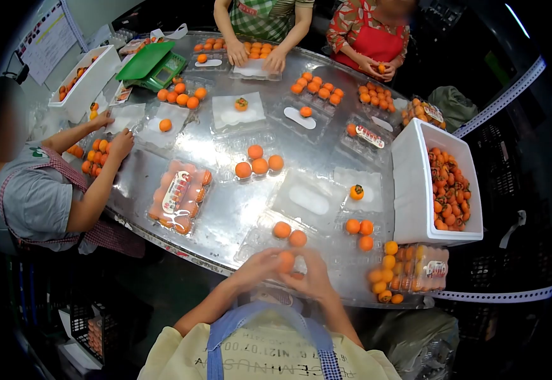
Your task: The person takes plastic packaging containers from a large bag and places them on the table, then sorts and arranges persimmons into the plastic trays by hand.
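Near the table's front edge, my left hand (258,268) closes round an orange persimmon (285,261). My right hand (314,277) is beside it, blurred, with its fingers around the lower side of the fruit; whether it grips it is unclear. Another orange fruit shows partly below, between the hands. Just beyond them, two persimmons (290,234) lie in a clear plastic tray (250,244). A further tray (260,136) with several persimmons stands farther up the table.
The metal table (225,209) carries several trays. A white foam box (412,190) of fruit stands right, a closed pack (178,196) left of centre. A co-worker (35,190) is at the left, two people (263,19) across. A green scale (152,66) is back left.
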{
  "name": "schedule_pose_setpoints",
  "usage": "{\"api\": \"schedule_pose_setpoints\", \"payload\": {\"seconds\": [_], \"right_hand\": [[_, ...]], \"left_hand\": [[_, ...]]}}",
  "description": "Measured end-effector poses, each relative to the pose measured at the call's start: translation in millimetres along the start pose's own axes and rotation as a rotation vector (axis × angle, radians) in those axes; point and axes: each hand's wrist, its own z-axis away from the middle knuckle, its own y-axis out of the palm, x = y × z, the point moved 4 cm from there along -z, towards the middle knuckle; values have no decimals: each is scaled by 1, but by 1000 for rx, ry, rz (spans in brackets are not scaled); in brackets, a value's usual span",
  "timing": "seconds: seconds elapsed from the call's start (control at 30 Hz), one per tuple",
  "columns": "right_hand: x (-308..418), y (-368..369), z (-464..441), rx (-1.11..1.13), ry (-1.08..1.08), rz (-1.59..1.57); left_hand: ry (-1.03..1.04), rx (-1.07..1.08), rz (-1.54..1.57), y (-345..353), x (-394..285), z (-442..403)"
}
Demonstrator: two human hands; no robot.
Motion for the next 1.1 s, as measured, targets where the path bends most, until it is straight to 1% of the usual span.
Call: {"api": "schedule_pose_setpoints", "payload": {"seconds": [0.1, 0.23, 0.43, 0.67, 0.8, 0.87, 0.93, 1.07, 1.1], "right_hand": [[2, 5, 0, -58, -30, -34], [0, 5, -1, -121, -86, 7], [5, -5, -7, -59, -111, -42], [0, -1, -11, -83, -32, -134], [-7, -2, -11, -46, -62, -103], [-10, -1, -10, -43, -57, -104], [-8, -4, -13, -66, -106, -116], [-2, -10, -9, -81, -130, -155], [-3, -11, -10, -87, -142, -163]], "left_hand": [[-4, -37, -16, -4, 6, -3], [-15, -52, 124, 7, 4, -3], [-17, 80, 240, 9, 1, -6], [-4, 87, 239, 12, -6, -11], [-16, 108, 258, 10, -3, -15], [12, 126, 263, 14, -7, -15], [30, 153, 287, 19, -10, -14], [14, 159, 359, 23, -9, -9], [14, 123, 301, 25, -9, -8]]}}
